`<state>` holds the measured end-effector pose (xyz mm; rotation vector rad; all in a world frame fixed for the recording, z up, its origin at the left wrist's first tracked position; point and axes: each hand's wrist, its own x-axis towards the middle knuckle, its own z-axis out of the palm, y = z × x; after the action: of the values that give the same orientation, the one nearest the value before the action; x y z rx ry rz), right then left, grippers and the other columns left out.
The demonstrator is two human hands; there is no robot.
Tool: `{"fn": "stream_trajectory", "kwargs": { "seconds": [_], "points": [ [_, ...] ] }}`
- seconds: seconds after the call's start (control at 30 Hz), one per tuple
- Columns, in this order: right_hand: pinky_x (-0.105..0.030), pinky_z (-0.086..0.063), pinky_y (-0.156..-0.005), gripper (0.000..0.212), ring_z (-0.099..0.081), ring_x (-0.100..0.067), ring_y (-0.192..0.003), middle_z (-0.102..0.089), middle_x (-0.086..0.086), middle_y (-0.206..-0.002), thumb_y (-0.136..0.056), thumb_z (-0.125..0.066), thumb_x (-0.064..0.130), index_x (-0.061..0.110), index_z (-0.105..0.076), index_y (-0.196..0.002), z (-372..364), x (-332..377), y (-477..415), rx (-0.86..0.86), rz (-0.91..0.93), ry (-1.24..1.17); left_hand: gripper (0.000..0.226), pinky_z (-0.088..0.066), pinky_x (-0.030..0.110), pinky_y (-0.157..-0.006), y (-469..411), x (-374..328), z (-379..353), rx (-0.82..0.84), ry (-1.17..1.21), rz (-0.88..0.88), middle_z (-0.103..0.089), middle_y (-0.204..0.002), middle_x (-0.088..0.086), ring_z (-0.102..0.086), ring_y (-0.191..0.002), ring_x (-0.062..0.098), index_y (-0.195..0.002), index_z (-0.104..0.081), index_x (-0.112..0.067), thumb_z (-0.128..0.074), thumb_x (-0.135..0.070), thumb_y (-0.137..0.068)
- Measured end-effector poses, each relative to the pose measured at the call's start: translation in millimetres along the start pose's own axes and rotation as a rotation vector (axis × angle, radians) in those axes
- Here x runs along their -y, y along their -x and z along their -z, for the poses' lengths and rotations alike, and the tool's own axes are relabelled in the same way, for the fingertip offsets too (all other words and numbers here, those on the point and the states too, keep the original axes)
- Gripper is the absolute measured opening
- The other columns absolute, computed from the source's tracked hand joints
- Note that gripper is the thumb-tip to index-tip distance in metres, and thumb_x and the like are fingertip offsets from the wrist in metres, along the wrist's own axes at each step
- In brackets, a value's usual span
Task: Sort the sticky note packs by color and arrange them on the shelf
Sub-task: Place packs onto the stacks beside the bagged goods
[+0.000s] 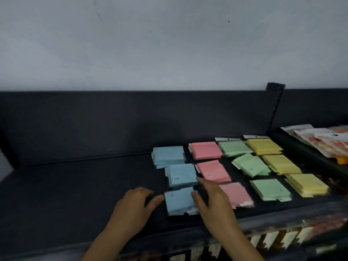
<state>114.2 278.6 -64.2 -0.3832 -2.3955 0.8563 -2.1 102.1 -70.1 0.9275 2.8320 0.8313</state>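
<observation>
Dark shelf (75, 185), sticky note packs laid flat on its right half in four colour columns, three deep. Blue column on the left: back blue stack (168, 155), middle blue pack (181, 175), front blue pack (178, 201). Next is pink: back pink pack (205, 150), middle pink pack (213, 171), front pink pack (237, 194). Then green: back green pack (233, 147), middle green pack (250, 164), which sits skewed out of line, and front green pack (269, 189). Yellow is on the right: back yellow stack (263, 146), middle yellow stack (280, 163), front yellow stack (306, 184).

I see both hands at the front blue pack, one on each side. Left hand (135, 204) is loose, with fingers lightly curled and gripping nothing; its thumb tip is just beside the pack's left edge, contact unclear. Right hand (212, 202) is spread flat, thumb against the pack's right edge, forefinger reaching up by the middle blue pack's near corner, palm covering part of the front pink pack. Neither hand lifts anything.

Bagged goods (320, 140) lie on the next shelf to the right, behind a slotted upright (275, 110). Pale wall (169, 44) above.
</observation>
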Motion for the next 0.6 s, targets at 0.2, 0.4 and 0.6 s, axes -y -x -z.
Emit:
{"fn": "stream_trajectory", "kwargs": {
  "seconds": [0.2,0.4,0.6],
  "points": [
    [-0.028,-0.047,-0.078,0.056,-0.058,-0.021,-0.102,-0.062,-0.006,-0.115,-0.091,-0.046,0.05,0.017,-0.037,-0.136,-14.6,6.1,-0.5,0.186,-0.176,0.211,0.054,-0.039,0.029,-0.097,4.8,-12.3,-12.1,0.017,-0.033,-0.032,-0.05,-0.126,-0.012,-0.044,-0.115,0.009,-0.114,-0.064,-0.026,-0.038,-0.063,-0.085],
    [-0.023,-0.045,-0.092,0.062,-0.052,-0.016,-0.114,-0.052,-0.001,-0.129,-0.092,-0.055,0.035,0.019,-0.026,-0.144,-16.4,15.8,0.0,0.236,-0.198,0.14,0.035,-0.038,0.025,-0.099,6.2,-19.3,-22.1,0.018,0.162,-0.106,-0.053,-0.122,-0.016,-0.044,-0.113,0.003,-0.119,-0.06,-0.035,-0.048,-0.048,-0.09],
    [-0.001,-0.041,-0.075,0.085,-0.048,-0.006,-0.104,-0.038,0.007,-0.117,-0.077,-0.068,-0.004,0.021,-0.025,-0.145,-24.9,30.4,-0.5,0.155,-0.327,-0.304,0.04,-0.043,0.002,-0.077,6.9,-10.9,-6.2,-0.071,0.554,-0.011,-0.057,-0.102,-0.023,-0.052,-0.093,-0.014,-0.11,-0.053,-0.031,-0.071,-0.014,-0.079]
  ]
}}
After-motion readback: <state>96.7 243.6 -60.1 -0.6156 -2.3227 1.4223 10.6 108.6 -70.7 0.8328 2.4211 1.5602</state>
